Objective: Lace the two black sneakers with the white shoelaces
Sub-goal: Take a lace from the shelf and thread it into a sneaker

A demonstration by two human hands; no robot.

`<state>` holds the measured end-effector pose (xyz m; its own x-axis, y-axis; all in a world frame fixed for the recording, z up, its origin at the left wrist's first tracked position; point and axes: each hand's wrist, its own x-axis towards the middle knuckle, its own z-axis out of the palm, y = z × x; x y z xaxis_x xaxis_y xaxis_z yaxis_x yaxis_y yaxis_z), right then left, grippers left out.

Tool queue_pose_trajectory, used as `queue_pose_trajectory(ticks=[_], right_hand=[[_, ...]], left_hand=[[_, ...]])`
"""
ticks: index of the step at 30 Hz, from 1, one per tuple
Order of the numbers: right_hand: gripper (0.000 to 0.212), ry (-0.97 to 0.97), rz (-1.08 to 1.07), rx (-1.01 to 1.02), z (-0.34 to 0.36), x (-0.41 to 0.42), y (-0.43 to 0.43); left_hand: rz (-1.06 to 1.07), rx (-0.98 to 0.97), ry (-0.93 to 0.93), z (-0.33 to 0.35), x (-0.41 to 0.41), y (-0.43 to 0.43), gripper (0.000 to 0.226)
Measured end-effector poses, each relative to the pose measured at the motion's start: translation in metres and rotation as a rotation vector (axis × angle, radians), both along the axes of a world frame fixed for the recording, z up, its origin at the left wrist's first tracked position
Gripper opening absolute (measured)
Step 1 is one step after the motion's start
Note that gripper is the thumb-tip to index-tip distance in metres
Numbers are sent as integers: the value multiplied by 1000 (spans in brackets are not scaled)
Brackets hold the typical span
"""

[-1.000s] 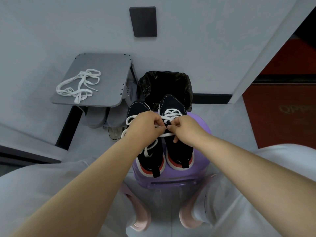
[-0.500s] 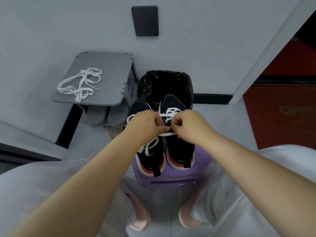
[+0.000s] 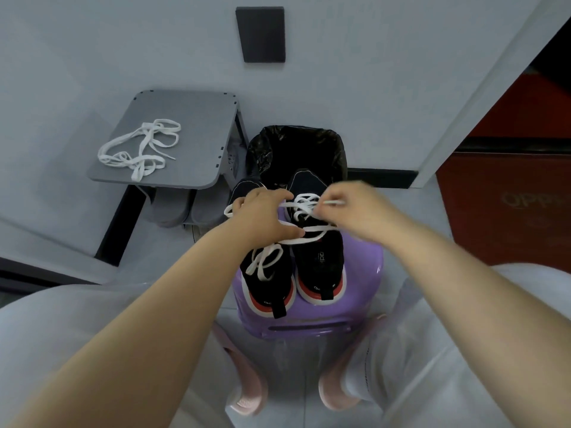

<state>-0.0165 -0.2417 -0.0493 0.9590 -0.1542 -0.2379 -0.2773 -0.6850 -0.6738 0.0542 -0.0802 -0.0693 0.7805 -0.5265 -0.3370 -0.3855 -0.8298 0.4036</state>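
Note:
Two black sneakers stand side by side on a purple stool (image 3: 364, 316), heels toward me. The right sneaker (image 3: 321, 261) has a white shoelace (image 3: 304, 203) crossed through its front eyelets. My right hand (image 3: 355, 208) pinches one end of that lace, its tip sticking out to the left. My left hand (image 3: 265, 217) holds the other strand over the left sneaker (image 3: 268, 282), which carries a loose tied white lace (image 3: 264, 262). A long strand runs between my two hands across the right shoe.
A spare white shoelace (image 3: 140, 149) lies bundled on a grey folding seat (image 3: 197, 125) at the left. A bin with a black bag (image 3: 296, 149) stands behind the stool against the wall. My knees and pink slippers (image 3: 247, 393) flank the stool.
My hands have drawn apart: the right hand rose to the right with the lace end, and the left stayed over the left shoe, stretching the lace between them.

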Motion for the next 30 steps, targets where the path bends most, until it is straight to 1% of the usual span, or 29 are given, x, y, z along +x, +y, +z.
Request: queue_pose_trajectory(ticks=[1, 2, 3, 4, 5, 7, 9, 11, 12, 14, 15, 16, 17, 18, 20, 21, 22, 23, 25, 27, 30], right_hand=[[10, 63, 102, -152, -8, -2, 6], [14, 98, 165, -263, -13, -3, 10], [15, 105, 178, -297, -14, -4, 12], [14, 93, 159, -262, -13, -3, 11], [13, 70, 112, -182, -9, -2, 8], [14, -7, -72, 20, 1, 2, -5], [15, -137, -344, 260, 12, 5, -23], [21, -295, -612, 584, 24, 4, -41], [27, -353, -716, 796, 29, 3, -47], [29, -385, -807, 1188, 33, 0, -51], [28, -362, -798, 1298, 34, 0, -48], [28, -330, -764, 1323, 32, 0, -42], [29, -299, -707, 1215, 29, 0, -36], [28, -272, -611, 955, 24, 0, -30], [21, -211, -285, 280, 11, -2, -20], [16, -171, -127, 64, 3, -3, -16], [12, -124, -10, -68, -3, -4, -12], [11, -82, 71, -157, -9, -6, -8], [15, -24, 133, -247, -14, -7, -1], [16, 17, 144, -256, -14, -6, 1], [18, 58, 162, -224, -9, -7, -4]], left_hand=[[0, -19, 28, 0, 0, -1, 71], [2, -28, 50, 0, 0, -2, 70], [1, -23, 57, 1, 0, -2, 69], [-1, -6, 48, 1, 1, -3, 65], [-2, 16, 29, 2, 1, -4, 59], [-9, 61, -23, 5, 3, -4, 43], [-37, 95, -89, 9, 4, -4, 32], [-80, 102, -131, 13, 3, -5, 28], [-87, 80, -121, 15, 2, -5, 26], [-32, -50, -9, 17, 1, -6, 22], [22, -134, 60, 17, 0, -6, 19], [77, -210, 112, 18, 0, -6, 19], [128, -272, 152, 20, 1, -6, 20], [167, -315, 185, 21, 1, -6, 21], [188, -332, 210, 25, 2, -6, 19], [168, -313, 197, 26, 2, -6, 17], [133, -282, 171, 26, 2, -5, 14], [93, -238, 134, 26, 2, -4, 11], [21, -124, 28, 25, 2, -3, 7], [-13, -26, -80, 25, 1, -2, 5], [-13, 26, -128, 23, 2, 0, 5]])
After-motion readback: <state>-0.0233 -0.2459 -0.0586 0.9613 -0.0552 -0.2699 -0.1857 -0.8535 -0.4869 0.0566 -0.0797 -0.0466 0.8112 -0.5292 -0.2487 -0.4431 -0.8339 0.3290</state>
